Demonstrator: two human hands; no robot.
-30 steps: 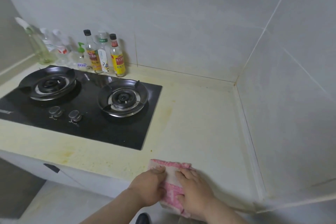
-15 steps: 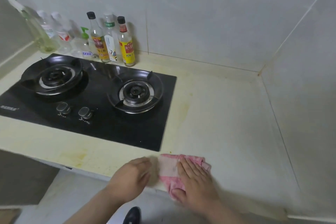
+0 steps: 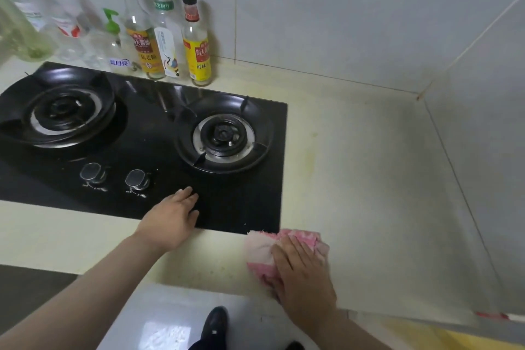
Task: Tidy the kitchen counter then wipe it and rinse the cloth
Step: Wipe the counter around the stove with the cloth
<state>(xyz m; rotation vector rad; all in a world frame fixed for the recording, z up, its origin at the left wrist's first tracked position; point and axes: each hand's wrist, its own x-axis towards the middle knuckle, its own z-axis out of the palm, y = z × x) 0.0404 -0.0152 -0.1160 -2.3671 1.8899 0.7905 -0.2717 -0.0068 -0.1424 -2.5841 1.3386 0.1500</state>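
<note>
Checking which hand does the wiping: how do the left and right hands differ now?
The left hand is over the black stove; the right hand is on the counter beside it. The left hand touches no cloth; the right hand presses the pink cloth. Both are palm-down, fingers straight.

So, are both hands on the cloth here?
No: only the right hand presses the pink cloth; the left hand is over the black hob.

Black gas hob [image 3: 159, 133], two burners [image 3: 224, 133], two silver knobs [image 3: 91, 172], tiled wall [image 3: 341, 8], dark shoe [image 3: 214, 324] on floor [image 3: 159, 315]
</note>
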